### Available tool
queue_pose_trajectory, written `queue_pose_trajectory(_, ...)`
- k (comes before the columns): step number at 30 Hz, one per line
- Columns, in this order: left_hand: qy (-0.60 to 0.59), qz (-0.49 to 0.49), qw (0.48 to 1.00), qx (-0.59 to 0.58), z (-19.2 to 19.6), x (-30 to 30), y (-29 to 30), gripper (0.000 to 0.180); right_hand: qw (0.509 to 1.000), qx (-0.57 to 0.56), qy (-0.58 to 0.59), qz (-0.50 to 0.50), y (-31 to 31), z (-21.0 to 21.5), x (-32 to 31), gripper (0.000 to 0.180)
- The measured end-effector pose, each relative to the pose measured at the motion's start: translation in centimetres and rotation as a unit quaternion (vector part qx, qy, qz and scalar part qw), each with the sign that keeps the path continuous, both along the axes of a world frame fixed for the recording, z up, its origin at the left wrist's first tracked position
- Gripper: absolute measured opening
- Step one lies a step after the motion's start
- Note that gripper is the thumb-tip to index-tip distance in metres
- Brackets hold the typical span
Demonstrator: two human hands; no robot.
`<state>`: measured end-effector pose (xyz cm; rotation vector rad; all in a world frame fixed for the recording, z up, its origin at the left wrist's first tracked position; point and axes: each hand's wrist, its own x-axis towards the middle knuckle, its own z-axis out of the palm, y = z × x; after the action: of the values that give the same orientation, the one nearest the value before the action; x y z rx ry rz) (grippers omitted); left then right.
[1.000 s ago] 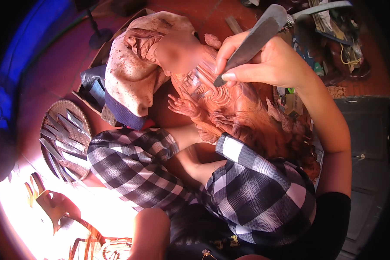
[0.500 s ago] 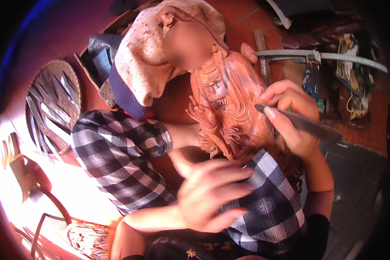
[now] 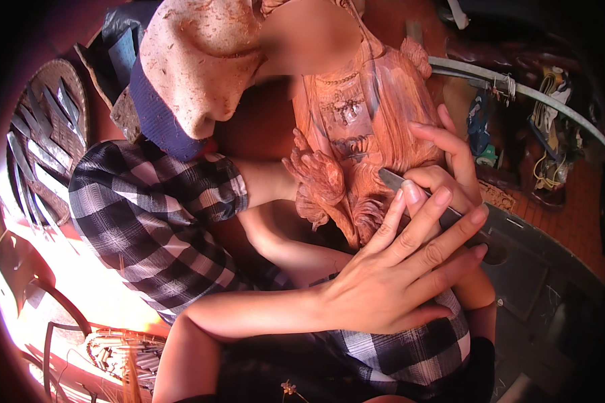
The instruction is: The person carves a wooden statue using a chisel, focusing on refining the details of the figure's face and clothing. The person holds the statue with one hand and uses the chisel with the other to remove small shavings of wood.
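My left hand [image 3: 390,282] lies flat and open, the fingers spread, over the back of my right hand [image 3: 444,181]. It grips nothing; the fingertips only rest against the right fingers and the metal tool. My right hand is closed around a grey carving chisel [image 3: 410,191]. The thumb and bent fingers pinch its shaft, and the blade end points to the left, touching the lower part of the wooden carving [image 3: 356,134].

The carving is a reddish-brown figure with fine ornaments cut on the chest and small carved hands at the front. It leans across my lap, in the middle of the view, between my knees. Its upper part is covered by a pale, dusty cloth [image 3: 195,60] with a dark blue edge.

My legs are wrapped in a black and white checked cloth [image 3: 148,208], which passes under both forearms.

At the far left, a round woven tray [image 3: 44,87] holds many more metal chisels [image 3: 37,148], laid side by side. At the upper right a long curved metal bar [image 3: 517,87] crosses the dark background, well apart from my hands.
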<state>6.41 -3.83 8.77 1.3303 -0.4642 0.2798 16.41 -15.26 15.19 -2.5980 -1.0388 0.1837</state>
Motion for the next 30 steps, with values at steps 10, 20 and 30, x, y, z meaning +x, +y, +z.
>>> queue_pose_trajectory(10, 0.012, -0.036, 0.997, -0.06, 0.0, 0.4, 1.0, 0.086, 1.0, 0.008, -0.009, -0.02, 1.0, 0.1, -0.1, 0.018)
queue_pose_trajectory(20, 0.037, -0.062, 0.993, -0.095, -0.4, 0.6, 1.5, 0.085, 1.0, 0.011, -0.017, 0.007, 1.0, 0.3, 0.3, 0.018)
queue_pose_trajectory(30, 0.001, -0.042, 0.994, -0.105, -0.1, 1.8, 0.8, 0.094, 0.996, 0.066, 0.044, -0.043, 1.4, 1.3, 1.2, 0.017)
